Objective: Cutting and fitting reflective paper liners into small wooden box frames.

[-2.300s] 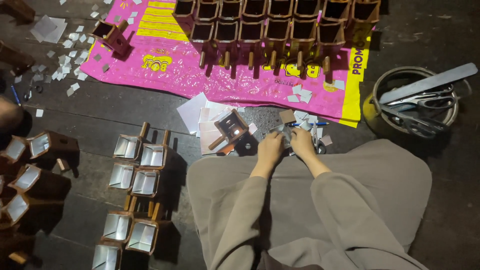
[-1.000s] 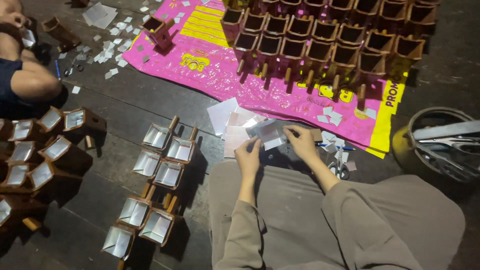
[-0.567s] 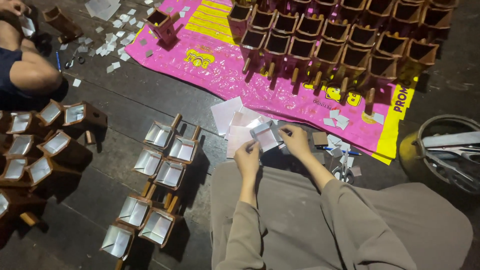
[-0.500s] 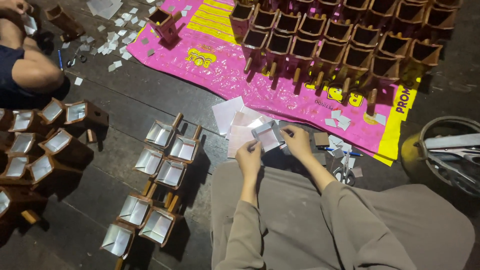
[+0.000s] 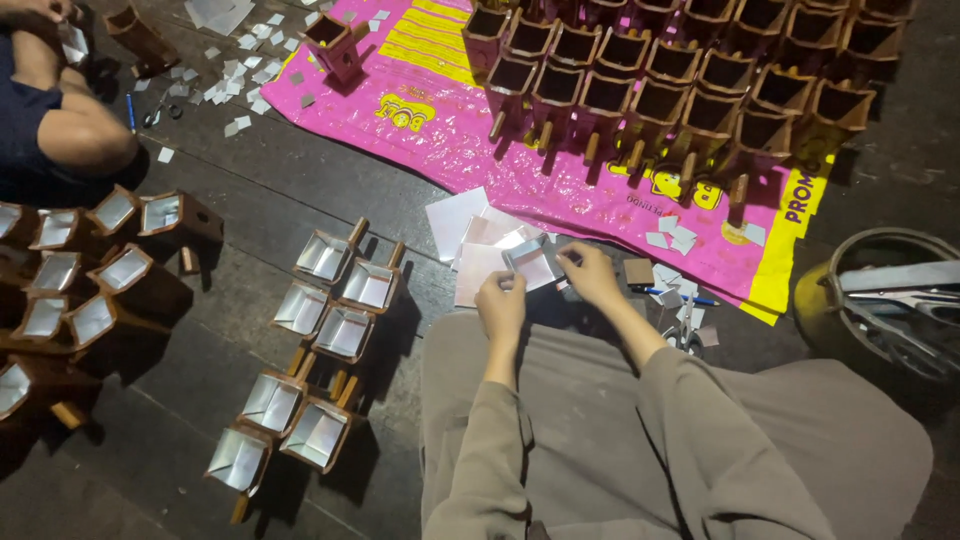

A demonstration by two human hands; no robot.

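Since 2.3 s ago the brown box had left our hands; we now held a silvery sheet [image 5: 530, 262] over the white sheets [image 5: 470, 225] at the mat's [image 5: 420, 130] near edge. Left hand [image 5: 501, 305] and right hand [image 5: 588, 274] each pinched an edge, fingers closed on it. We judged lining work under way.

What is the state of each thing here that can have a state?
Left hand: holds the small lined box.
Right hand: fingers pinch the same box.
Small lined box: held, open side up.
Lined boxes on floor: open, silver inside.
Brown boxes on pink sheet: open, unlined.
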